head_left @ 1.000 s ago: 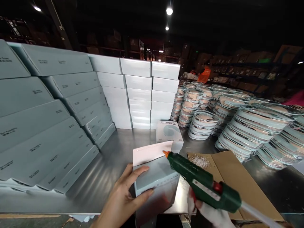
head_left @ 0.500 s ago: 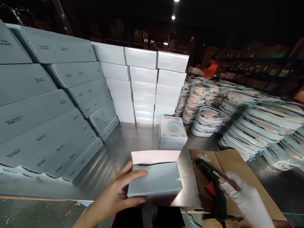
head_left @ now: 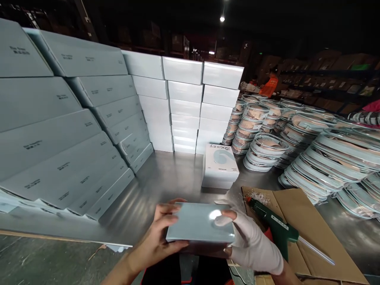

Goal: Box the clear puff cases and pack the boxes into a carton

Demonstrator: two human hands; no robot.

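holding one box (head_left: 199,222), two hands (head_left: 154,243) (head_left: 252,245).

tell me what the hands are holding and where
Both hold one pale blue box: left hand at its left end, gloved right hand at its right end.

Bare left hand (head_left: 158,241); right hand (head_left: 252,247) in a white, open-fingertipped fabric glove.

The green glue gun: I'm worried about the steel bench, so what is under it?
The green glue gun lies on a flattened brown cardboard sheet with white glue crumbs; the bench beneath is hidden.
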